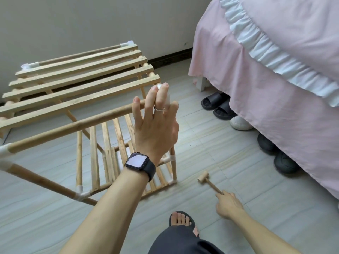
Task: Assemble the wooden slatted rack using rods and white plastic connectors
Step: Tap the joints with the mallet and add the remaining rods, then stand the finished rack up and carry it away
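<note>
1. The wooden slatted rack (78,79) stands on the floor tiles (211,136) by the wall (91,21). It looks largely built: the top slats are in place, with a lower slatted shelf (102,153) beneath them.
2. The front rod (73,125) sits in a white plastic connector (3,151) at its left end.
3. What seems left is seating the front-right corner connector (168,98), which is mostly hidden under fingers.
4. The left hand (156,125), fingers nearly straight and slightly spread, rests over that corner connector and the rod's end.
5. The right hand (227,204), low near the floor, curls its fingers round the handle end of a small wooden mallet (203,177).
</note>
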